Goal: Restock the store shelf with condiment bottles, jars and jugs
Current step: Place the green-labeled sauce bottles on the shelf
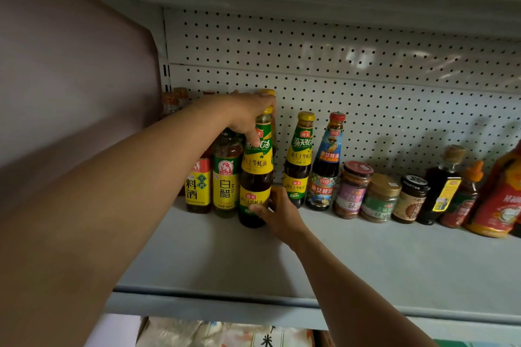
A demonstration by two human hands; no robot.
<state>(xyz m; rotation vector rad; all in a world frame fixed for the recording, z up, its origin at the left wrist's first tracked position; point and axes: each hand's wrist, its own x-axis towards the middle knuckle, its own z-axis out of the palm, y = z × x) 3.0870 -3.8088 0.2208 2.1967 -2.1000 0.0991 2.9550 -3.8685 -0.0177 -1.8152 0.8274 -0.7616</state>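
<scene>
Yellow and green labels mark the oyster sauce bottle that both hands hold upright on the grey shelf, in front of the white pegboard back panel. In the head view, the left hand curls over the bottle's neck and shoulder from above, thumb pressed down on the label, while the right hand wraps its fingers round the base from the right. Just left of it stand a white vinegar bottle and a cooking wine bottle, close together. To its right, a little apart, stands a second oyster sauce bottle, then a blue-labelled bottle with a red cap. Further right sit a red-lidded jar, a gold-lidded jar and a black-lidded jar, followed by a dark cork-topped bottle and a large red jug at the frame's edge.
</scene>
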